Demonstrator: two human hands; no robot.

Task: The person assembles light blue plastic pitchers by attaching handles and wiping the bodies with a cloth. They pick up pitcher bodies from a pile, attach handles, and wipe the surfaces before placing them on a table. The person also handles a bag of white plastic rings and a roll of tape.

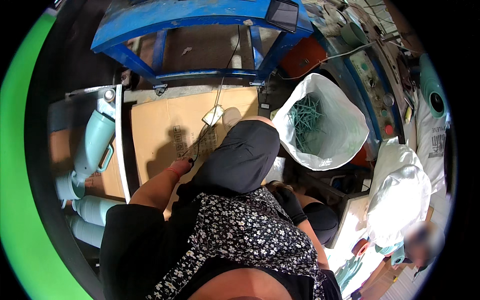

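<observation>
My left hand (182,165), with a red band at the wrist, hangs beside my left knee above a flat cardboard sheet (155,117). Its fingers look curled, with something dark at their tips that I cannot make out. A thin black cord (199,145) runs close to those fingertips, up to a small pale yellow box (213,115) near my shoe. My right hand (290,202), in a black glove, is low by my right thigh, next to the patterned apron (240,225). Its fingers are dark and partly hidden, so their grip does not show.
A white sack (345,130) of thin green plastic strips stands at the right, near a machine control panel (372,85). Ahead is a blue metal table (185,20). Pale green jugs (93,142) lie at the left. A person (420,245) is at the lower right.
</observation>
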